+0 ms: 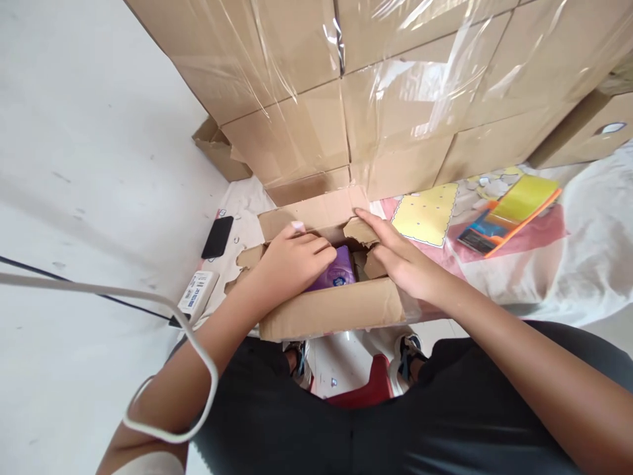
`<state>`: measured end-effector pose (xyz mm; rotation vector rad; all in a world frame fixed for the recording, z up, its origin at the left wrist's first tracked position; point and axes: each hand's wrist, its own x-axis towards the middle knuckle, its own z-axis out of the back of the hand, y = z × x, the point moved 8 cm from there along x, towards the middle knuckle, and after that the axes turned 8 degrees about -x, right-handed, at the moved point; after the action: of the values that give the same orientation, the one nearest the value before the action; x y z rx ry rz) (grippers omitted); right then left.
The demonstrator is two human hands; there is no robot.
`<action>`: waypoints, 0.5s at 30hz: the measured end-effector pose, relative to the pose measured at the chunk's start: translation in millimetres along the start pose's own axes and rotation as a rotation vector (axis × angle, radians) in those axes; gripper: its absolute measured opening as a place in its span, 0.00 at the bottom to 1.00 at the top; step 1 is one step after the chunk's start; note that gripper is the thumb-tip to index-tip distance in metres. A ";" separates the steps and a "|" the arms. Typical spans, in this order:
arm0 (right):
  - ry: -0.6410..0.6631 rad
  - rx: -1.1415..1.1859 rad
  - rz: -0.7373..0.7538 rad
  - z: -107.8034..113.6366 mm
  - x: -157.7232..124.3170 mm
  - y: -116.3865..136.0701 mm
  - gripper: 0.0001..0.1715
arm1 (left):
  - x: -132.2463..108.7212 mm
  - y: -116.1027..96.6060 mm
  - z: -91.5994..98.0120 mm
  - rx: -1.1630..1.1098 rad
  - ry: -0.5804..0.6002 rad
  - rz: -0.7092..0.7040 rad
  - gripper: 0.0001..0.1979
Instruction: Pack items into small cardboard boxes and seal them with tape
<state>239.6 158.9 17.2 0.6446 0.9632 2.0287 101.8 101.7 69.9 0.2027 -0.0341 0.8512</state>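
Note:
An open cardboard box (331, 310) with torn flaps sits in front of my knees. Inside it lies a purple packet (336, 272). My left hand (291, 260) reaches into the box, fingers curled over the purple packet. My right hand (395, 254) rests on the box's right side, its fingers stretched out and pressing a torn flap (361, 231) at the far edge.
A wall of stacked cartons (395, 86) wrapped in clear film rises behind the box. A black phone (217, 237) and a white adapter (198, 291) lie at the left. A yellow sheet (428, 214) and an orange-yellow booklet (514, 211) lie on cloth at the right. A white cable (148, 300) loops across my left arm.

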 end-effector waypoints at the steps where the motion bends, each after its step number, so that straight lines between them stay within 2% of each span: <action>1: -0.004 -0.027 0.011 1.6 0.2 1.0 0.40 | -7.7 -2.0 12.0 0.018 -0.096 0.020 0.11; 3: -0.027 -0.103 0.037 7.4 0.8 3.5 0.38 | -24.4 -7.0 33.3 0.020 -0.253 0.083 0.10; 6: -0.091 -0.251 0.109 18.9 1.3 12.0 0.35 | -42.8 -26.6 47.0 -0.027 -0.333 0.031 0.08; 9: -0.149 -0.369 0.189 23.7 1.2 23.1 0.30 | -54.5 -44.2 45.8 -0.042 -0.365 -0.075 0.06; 12: -0.240 -0.470 0.184 23.5 2.3 28.5 0.27 | -63.6 -49.4 40.9 -0.029 -0.422 -0.110 0.06; 15: -0.324 -0.562 0.179 20.4 3.9 33.4 0.23 | -69.0 -50.5 37.6 -0.025 -0.431 -0.118 0.06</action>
<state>237.2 156.9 56.4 0.7281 0.1334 2.1275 96.1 10.9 90.9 0.3582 -0.4314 0.6769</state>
